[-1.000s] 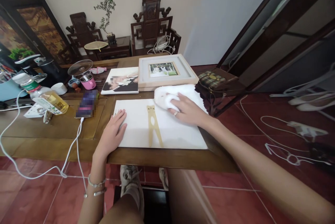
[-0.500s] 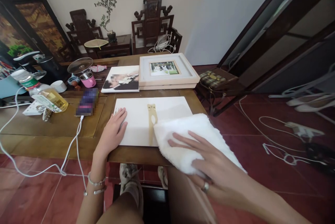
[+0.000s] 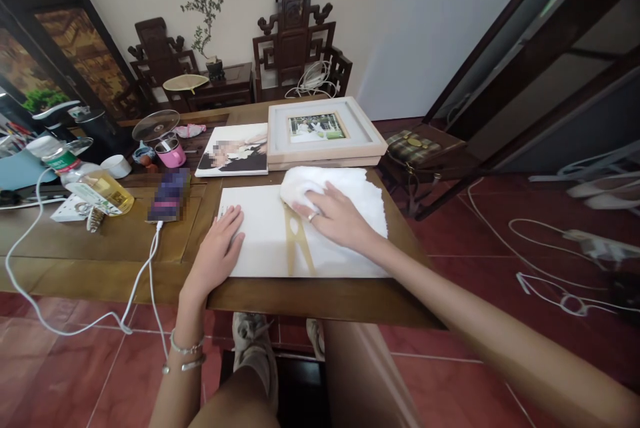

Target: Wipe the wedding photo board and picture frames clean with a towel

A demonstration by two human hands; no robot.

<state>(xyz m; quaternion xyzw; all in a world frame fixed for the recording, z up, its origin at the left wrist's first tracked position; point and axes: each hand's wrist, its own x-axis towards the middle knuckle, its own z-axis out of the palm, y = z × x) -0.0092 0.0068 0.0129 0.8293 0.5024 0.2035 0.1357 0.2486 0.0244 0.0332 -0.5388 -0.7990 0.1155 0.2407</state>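
A white board [image 3: 265,241] lies face down on the wooden table [image 3: 100,248], with a brass stand leg [image 3: 299,248] across its middle. My left hand [image 3: 216,255] rests flat and open on the board's left edge. My right hand [image 3: 336,218] presses a fluffy white cloth [image 3: 350,191] onto the board's far right part, fingers spread over the bunched cloth. A ring shows on one finger.
Behind the board lie a framed photo [image 3: 320,131] and an unframed print [image 3: 234,151]. A phone [image 3: 169,195] on a white cable, an oil bottle [image 3: 100,191], a pink cup [image 3: 170,151] and a small fan [image 3: 155,127] occupy the left. Carved chairs stand beyond; cables cross the red floor at right.
My right hand swept the cloth from the board's far end down to the near right edge, then back up to the far end. My left hand stayed put.
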